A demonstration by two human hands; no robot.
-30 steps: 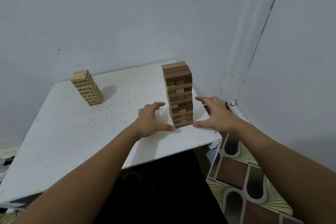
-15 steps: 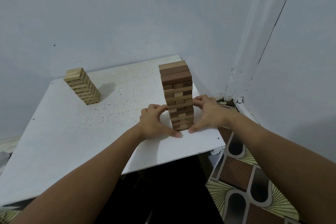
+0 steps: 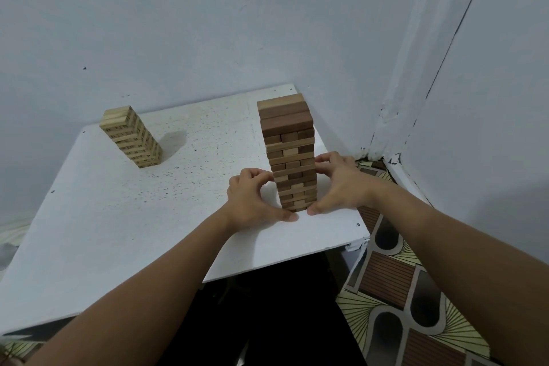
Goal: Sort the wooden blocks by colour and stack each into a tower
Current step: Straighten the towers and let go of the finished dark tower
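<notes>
Pale block tower (image 3: 132, 137) stands at ten o'clock on the worktop (image 3: 124, 217). Left hand (image 3: 252, 199) and right hand (image 3: 341, 184) cup the dark tower's (image 3: 289, 151) base at two o'clock; contact looks likely. Squaring step; next, gentle even pressure.

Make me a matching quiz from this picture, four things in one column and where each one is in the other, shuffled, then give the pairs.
Things:
1. dark brown tower
2. pale tower
3. left hand
4. right hand

Places:
A. far left part of the white table
B. cupped at the brown tower's right side
C. near the table's right edge, between both hands
D. cupped at the brown tower's left side

Pairs: 1-C, 2-A, 3-D, 4-B
</notes>
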